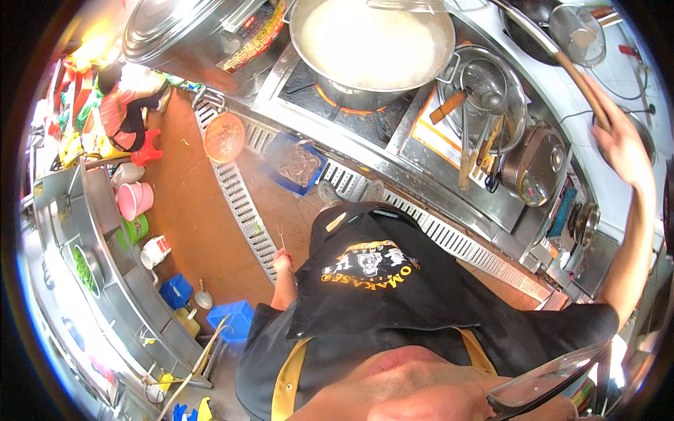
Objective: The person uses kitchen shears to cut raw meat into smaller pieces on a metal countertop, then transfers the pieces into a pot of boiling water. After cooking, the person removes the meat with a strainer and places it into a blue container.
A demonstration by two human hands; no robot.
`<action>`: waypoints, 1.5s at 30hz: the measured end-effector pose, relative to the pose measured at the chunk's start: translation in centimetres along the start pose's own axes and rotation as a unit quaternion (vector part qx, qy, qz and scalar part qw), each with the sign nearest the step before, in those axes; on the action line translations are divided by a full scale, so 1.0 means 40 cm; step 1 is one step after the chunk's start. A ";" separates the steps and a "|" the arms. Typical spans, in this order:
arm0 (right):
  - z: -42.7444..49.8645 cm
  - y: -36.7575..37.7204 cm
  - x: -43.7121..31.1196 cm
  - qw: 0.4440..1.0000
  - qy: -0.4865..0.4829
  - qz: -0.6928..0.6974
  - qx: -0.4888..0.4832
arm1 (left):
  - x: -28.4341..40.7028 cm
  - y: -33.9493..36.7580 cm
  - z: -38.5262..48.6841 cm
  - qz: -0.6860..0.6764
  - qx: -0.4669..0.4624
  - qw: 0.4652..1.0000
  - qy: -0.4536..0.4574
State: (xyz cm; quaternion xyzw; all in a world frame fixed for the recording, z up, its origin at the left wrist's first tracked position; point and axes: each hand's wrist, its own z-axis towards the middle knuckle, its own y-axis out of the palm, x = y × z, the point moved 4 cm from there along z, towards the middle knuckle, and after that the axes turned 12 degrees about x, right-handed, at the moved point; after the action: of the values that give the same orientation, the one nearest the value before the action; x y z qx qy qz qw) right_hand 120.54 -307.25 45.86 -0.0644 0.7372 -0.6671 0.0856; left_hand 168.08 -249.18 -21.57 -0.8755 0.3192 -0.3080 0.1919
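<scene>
My right hand (621,139), raised at the far right, is closed around the wooden grip of a long metal handle (574,68). The handle runs up out of the frame's top edge; a wire rim (405,5) shows over the large pot (368,87) of pale, cloudy liquid, but their link is not visible. The pot sits on a burner with a glowing orange ring. Low at my left side, my left hand (283,260) is closed on a thin forked tool (280,234), its prongs pointing away from me.
Right of the burner, a metal bowl (518,126) holds strainers and ladles. A lidded steel pot (174,63) stands left. On the floor are a blue crate (321,171) with greyish pieces, an orange basket (225,138) and a drain grate (239,210). A person (121,113) sits by a red stool.
</scene>
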 end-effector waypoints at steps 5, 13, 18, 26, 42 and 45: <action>0.018 -0.060 -0.056 0.942 -0.331 -0.028 -0.058 | 0.034 0.008 -0.018 -0.044 -0.007 0.999 -0.015; 0.157 0.140 -0.086 0.981 -0.147 -0.113 -0.063 | 0.008 -0.028 0.003 0.016 -0.011 0.999 0.036; 0.178 0.337 -0.019 0.991 -0.101 -0.062 -0.069 | -0.010 -0.066 0.012 -0.023 0.026 0.999 -0.007; 0.202 0.639 -0.172 0.979 0.059 0.052 -0.186 | 0.180 -0.066 0.038 -0.019 0.003 1.000 0.009; -0.171 0.741 -0.088 0.925 0.094 0.332 0.157 | 0.063 -0.116 0.046 0.046 -0.084 0.995 0.027; -0.255 0.887 -0.114 0.863 0.150 0.456 0.156 | 0.126 -0.095 0.060 0.055 -0.112 0.990 0.066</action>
State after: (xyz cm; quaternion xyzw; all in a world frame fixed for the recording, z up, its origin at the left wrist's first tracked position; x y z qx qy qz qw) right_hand 123.52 -292.77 11.72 0.3936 0.5750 -0.6612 0.2779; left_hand 174.41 -249.53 -19.22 -0.8502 0.4115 -0.3163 0.0882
